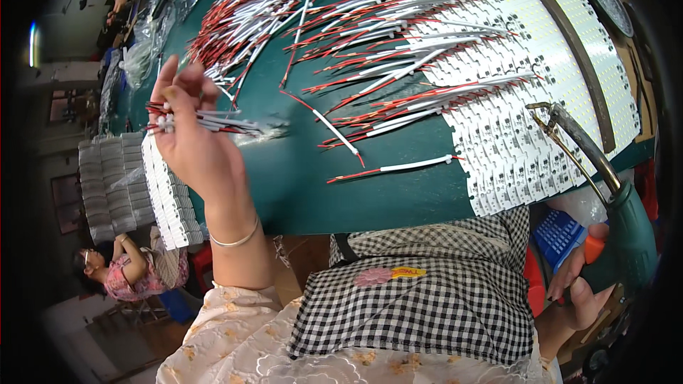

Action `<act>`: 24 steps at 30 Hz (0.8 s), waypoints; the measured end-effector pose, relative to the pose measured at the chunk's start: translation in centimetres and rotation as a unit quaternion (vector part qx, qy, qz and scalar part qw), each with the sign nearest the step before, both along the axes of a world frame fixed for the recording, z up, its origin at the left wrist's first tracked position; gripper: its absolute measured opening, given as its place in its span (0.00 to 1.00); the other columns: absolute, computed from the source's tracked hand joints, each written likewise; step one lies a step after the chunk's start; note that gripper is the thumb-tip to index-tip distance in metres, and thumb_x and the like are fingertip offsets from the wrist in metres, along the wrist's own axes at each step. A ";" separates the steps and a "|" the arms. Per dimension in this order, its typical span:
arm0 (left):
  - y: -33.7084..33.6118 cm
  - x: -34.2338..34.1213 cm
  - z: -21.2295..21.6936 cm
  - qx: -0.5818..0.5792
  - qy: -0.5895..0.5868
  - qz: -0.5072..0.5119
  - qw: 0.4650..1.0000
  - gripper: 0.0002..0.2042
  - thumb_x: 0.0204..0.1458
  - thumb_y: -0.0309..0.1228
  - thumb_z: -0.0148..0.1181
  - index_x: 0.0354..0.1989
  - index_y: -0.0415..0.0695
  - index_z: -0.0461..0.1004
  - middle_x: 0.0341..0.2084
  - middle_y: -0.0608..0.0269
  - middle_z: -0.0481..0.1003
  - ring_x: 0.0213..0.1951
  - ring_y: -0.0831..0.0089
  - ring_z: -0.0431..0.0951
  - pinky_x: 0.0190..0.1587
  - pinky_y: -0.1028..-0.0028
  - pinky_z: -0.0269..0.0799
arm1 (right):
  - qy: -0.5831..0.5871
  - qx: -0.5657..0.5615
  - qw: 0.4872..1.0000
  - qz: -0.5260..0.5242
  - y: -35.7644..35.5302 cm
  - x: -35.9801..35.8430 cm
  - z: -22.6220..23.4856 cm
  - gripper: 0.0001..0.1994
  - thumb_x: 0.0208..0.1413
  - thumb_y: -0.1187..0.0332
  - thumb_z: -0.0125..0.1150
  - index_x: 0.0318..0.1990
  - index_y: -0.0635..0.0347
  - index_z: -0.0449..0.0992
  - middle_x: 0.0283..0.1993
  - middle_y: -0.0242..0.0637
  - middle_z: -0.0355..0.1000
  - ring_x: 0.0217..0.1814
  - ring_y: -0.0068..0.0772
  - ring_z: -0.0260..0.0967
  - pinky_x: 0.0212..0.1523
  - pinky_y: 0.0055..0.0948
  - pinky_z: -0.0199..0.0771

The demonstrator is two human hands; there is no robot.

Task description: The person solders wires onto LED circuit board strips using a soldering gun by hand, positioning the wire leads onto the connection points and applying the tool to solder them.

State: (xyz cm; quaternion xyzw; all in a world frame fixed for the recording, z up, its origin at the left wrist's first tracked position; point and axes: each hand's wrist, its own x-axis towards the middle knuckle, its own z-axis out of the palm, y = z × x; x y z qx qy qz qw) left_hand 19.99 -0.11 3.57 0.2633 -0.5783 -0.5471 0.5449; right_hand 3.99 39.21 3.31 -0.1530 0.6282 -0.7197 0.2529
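Observation:
My left hand (192,128), raised over the left of the table, is closed around a small bundle of white and red wires (220,121). Its fingers curl upward with the wires sticking out on both sides. At the lower right, my right hand (580,302) grips a soldering gun (632,231) with a green body and an orange trigger. The bent metal tip of the gun hangs over white LED circuit boards (491,163). Bunches of wires (398,110) lie with their right ends on these boards. Single wires (416,166) rest on the green table between my hands.
A large heap of wires (249,14) fills the table's far left. A dark curved bar (576,56) lies across the boards, near a round metal dish (608,0). Stacked strips (171,192) stand at the left. Two other people sit at the left; a blue basket (558,234) is at right.

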 end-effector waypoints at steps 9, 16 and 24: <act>2.9 -0.9 -2.4 -0.343 -0.435 -0.324 0.767 0.11 0.31 0.17 0.68 0.26 0.42 0.78 0.26 0.62 0.72 0.27 0.70 0.74 0.27 0.75 0.69 | -0.003 0.004 1.000 -0.002 -0.8 -0.1 0.2 0.35 0.45 0.69 0.60 0.57 0.78 0.50 0.23 0.38 0.62 0.13 0.25 0.60 0.13 0.22 0.67; 4.4 -3.5 0.5 -0.467 -0.342 -0.240 0.779 0.09 0.32 0.25 0.66 0.26 0.41 0.77 0.18 0.63 0.74 0.24 0.67 0.74 0.25 0.74 0.68 | -0.007 0.013 1.000 -0.002 -0.5 -0.1 0.4 0.34 0.44 0.70 0.61 0.56 0.78 0.51 0.20 0.38 0.62 0.12 0.25 0.59 0.12 0.23 0.66; 8.5 -6.8 -1.5 -0.475 -0.316 -0.337 0.749 0.19 0.29 0.23 0.63 0.37 0.44 0.79 0.19 0.65 0.70 0.18 0.74 0.70 0.15 0.75 0.61 | -0.001 0.048 0.999 -0.006 0.0 1.0 0.3 0.35 0.43 0.68 0.63 0.55 0.78 0.53 0.18 0.37 0.62 0.12 0.24 0.59 0.12 0.21 0.64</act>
